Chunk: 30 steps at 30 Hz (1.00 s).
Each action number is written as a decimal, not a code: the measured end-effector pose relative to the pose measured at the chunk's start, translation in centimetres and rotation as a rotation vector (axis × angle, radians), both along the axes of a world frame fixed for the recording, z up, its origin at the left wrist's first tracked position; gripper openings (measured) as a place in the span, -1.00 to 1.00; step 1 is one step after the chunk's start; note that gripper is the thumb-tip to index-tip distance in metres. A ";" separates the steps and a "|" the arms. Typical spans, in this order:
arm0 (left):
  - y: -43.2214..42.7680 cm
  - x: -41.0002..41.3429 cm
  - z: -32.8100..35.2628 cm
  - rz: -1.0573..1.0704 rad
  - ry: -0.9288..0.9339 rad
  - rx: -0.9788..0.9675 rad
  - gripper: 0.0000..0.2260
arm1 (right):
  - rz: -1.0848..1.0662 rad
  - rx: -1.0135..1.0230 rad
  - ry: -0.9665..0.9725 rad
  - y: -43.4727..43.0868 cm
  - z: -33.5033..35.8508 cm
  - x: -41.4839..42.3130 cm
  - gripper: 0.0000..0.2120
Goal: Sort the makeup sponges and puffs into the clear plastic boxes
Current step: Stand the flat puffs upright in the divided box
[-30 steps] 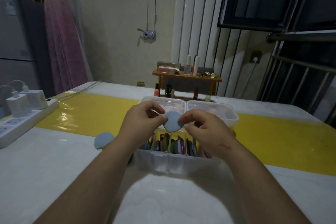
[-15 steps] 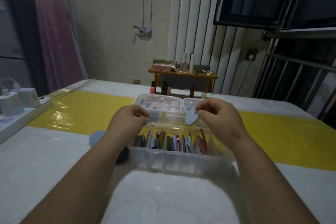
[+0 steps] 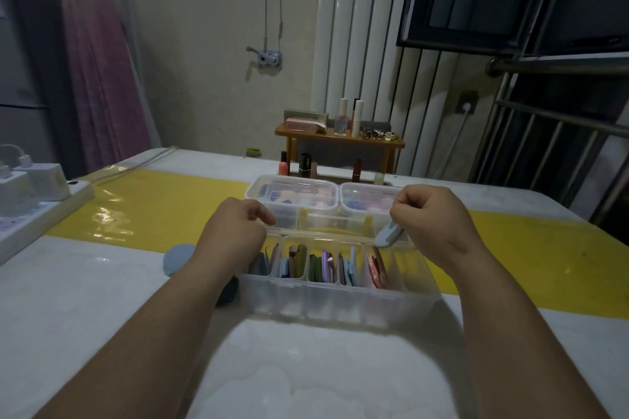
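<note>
1. My right hand (image 3: 432, 224) is curled shut, thumb and fingertips pinching a pale blue puff (image 3: 388, 235) by its top edge.
2. That puff hangs tilted over the far right end of the near clear box (image 3: 337, 296), above its rightmost section.
3. My left hand (image 3: 235, 231) is loosely curled with nothing in it, the fingers bent over the far left rim of the same box.
4. The near box is split into sections that hold flat puffs standing on edge: blue, green, purple, brown and red ones.
5. Two smaller clear boxes sit just behind it, side by side: the left one (image 3: 292, 196) and the right one (image 3: 369, 197) both hold pink and blue sponges.
6. Another blue puff (image 3: 177, 257) lies flat on the table (image 3: 85, 299), to the left of the near box, partly hidden by my left forearm.
7. A darker puff (image 3: 228, 291) shows under that forearm, against the box's near left corner.
</note>
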<state>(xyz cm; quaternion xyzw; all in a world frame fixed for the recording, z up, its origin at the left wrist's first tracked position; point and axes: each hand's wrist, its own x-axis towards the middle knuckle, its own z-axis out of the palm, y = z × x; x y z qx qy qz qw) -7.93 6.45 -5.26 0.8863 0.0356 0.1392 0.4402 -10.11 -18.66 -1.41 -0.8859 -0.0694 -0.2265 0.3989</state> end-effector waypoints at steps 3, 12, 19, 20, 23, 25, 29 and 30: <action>-0.1 -0.1 0.1 0.004 0.008 0.010 -0.66 | -0.013 0.033 -0.055 0.0 0.0 -0.1 -0.82; -0.1 -0.2 0.1 -0.001 0.017 0.010 -0.65 | 0.019 0.023 -0.031 0.1 -0.2 0.1 -0.80; -0.2 -0.2 0.2 0.003 0.018 0.012 -0.65 | 0.068 0.006 0.028 0.4 -0.1 -0.1 -0.80; -0.2 -0.2 0.2 0.000 0.017 0.012 -0.65 | 0.073 -0.011 0.056 0.5 -0.1 -0.2 -0.80; -0.2 -0.2 0.2 0.000 0.015 0.013 -0.65 | 0.087 -0.102 0.217 0.6 -0.4 -0.1 -0.78; -0.2 -0.3 0.2 0.000 0.014 0.019 -0.65 | 0.094 -0.161 0.312 0.7 -0.7 0.0 -0.79; -0.1 -0.2 0.1 0.002 0.007 0.030 -0.65 | 0.091 -0.145 0.298 0.8 -0.4 -0.2 -0.87; -0.1 -0.2 0.1 0.002 0.006 0.032 -0.65 | 0.085 -0.128 0.276 0.8 -0.3 -0.3 -0.89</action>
